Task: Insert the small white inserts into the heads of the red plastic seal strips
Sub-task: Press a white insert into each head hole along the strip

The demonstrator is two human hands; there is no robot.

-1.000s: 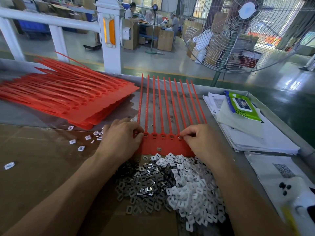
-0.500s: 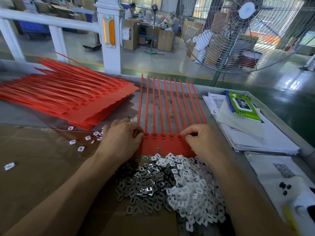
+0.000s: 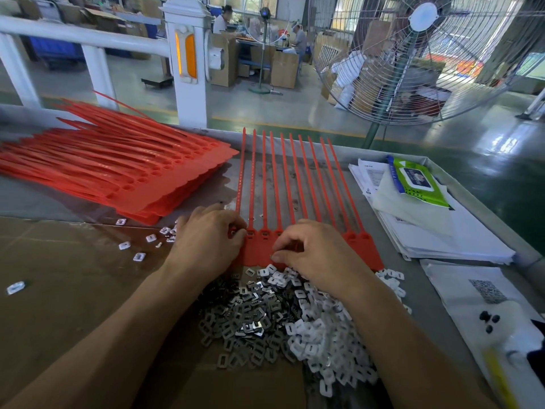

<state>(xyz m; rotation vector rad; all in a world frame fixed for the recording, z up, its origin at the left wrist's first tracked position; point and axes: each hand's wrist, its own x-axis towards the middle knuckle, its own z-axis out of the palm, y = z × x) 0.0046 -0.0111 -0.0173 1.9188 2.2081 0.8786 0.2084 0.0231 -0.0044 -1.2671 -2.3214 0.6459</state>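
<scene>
- Currently your left hand rests on the left end of the red seal strip row, fingers curled at the first head; whether it pinches anything, you cannot tell.
- Your right hand lies over the middle heads, thumb and forefinger pinched together; any insert between them is too small to confirm.
- White inserts are heaped just nearer you than the row, touching its tabs.
- Spare red strips are stacked left of the row.
</scene>
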